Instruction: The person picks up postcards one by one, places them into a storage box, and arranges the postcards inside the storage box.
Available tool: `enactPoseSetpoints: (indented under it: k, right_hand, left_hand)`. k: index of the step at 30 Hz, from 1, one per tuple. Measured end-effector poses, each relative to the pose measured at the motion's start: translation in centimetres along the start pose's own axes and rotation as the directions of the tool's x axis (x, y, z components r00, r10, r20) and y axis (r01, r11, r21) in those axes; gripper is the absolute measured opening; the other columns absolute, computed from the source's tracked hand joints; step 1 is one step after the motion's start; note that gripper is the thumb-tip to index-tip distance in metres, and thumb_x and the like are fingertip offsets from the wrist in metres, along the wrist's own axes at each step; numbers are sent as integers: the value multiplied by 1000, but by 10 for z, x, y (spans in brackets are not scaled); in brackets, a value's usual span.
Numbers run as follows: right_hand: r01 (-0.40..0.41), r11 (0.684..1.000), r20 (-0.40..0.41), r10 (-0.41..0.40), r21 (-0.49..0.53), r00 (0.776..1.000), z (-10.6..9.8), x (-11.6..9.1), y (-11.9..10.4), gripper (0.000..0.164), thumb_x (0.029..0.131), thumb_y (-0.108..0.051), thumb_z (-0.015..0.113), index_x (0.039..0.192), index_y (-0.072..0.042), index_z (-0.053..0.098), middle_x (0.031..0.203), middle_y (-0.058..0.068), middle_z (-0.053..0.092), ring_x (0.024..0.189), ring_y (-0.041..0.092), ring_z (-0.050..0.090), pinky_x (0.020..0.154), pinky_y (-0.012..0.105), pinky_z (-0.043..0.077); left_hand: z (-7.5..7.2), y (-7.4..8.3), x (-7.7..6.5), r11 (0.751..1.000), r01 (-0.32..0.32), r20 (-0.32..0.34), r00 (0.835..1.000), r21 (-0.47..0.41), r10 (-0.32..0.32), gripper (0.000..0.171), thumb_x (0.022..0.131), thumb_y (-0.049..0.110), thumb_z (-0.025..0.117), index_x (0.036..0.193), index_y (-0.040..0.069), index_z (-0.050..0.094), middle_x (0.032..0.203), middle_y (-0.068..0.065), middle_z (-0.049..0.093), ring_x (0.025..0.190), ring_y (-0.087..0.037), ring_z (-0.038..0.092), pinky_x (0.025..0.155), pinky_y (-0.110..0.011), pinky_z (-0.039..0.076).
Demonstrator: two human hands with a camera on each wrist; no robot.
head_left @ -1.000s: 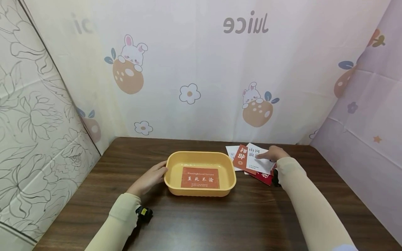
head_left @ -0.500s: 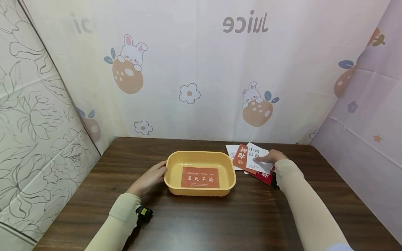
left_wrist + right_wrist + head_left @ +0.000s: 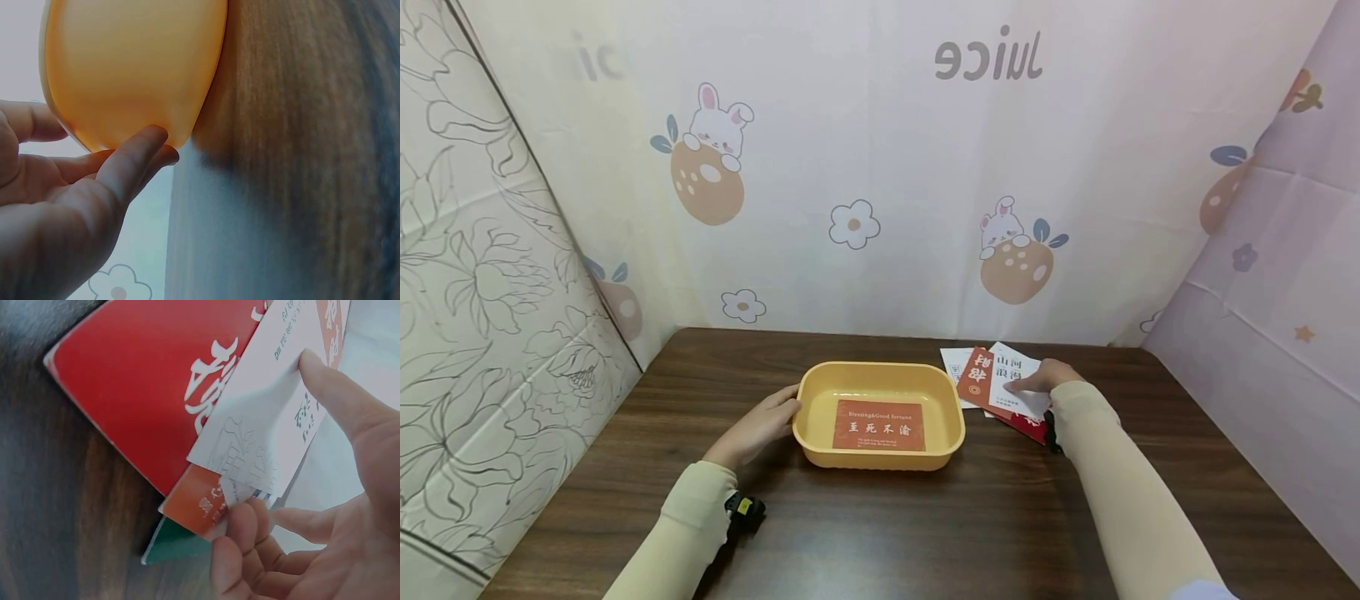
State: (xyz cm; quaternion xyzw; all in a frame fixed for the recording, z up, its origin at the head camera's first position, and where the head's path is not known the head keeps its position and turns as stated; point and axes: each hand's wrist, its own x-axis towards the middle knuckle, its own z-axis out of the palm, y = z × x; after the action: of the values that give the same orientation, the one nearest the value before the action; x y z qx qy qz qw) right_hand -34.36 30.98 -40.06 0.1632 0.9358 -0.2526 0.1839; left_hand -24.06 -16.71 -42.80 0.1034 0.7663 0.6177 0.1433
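In the head view my left hand (image 3: 758,427) holds the left end of a yellow plastic tray (image 3: 880,459). In the left wrist view its fingers (image 3: 133,161) lie along the outer wall, and one digit passes behind the rim. A red-brown card (image 3: 880,425) with white writing lies flat in the tray. At the right, my right hand (image 3: 1047,379) pinches a white card (image 3: 1011,392) on top of a fanned pile. The right wrist view shows the thumb (image 3: 337,394) on that card's face and curled fingers at its edge. Beneath it lie a red card (image 3: 137,381), an orange card (image 3: 194,500) and a green one (image 3: 175,540).
The dark wooden table (image 3: 880,533) carries the tray in the middle and the cards to its right. A printed curtain (image 3: 865,167) hangs along the back edge, with patterned sheets at both sides. A small black device (image 3: 745,511) sits at the left wrist.
My right hand has shifted slightly left and toward me over the white card, uncovering more of the red card's corner less clearly. The left hand and tray stay put.
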Motion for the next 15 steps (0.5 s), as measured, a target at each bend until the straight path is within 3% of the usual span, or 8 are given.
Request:
enactPoseSetpoints:
  k: [8, 15]
  right_hand:
    - [62, 993, -19, -64, -102, 998, -1, -4, -2, 92, 83, -50, 77, 134, 20, 45, 123, 34, 54, 105, 39, 54, 97, 52, 49]
    - [57, 998, -10, -57, -19, 998, -1, -4, 1, 94, 84, -45, 78, 138, 21, 38, 125, 35, 50, 106, 41, 52, 98, 53, 48]
  left_hand:
    - [0, 0, 0, 1000, 4, -7, 1000, 1, -4, 54, 108, 17, 35, 156, -4, 23, 156, -26, 31, 136, -37, 43, 107, -50, 42]
    - [1, 0, 1, 1000, -1, -11, 1000, -8, 1, 53, 108, 15, 35, 156, -5, 24, 156, -27, 32, 135, -37, 45, 107, -50, 43]
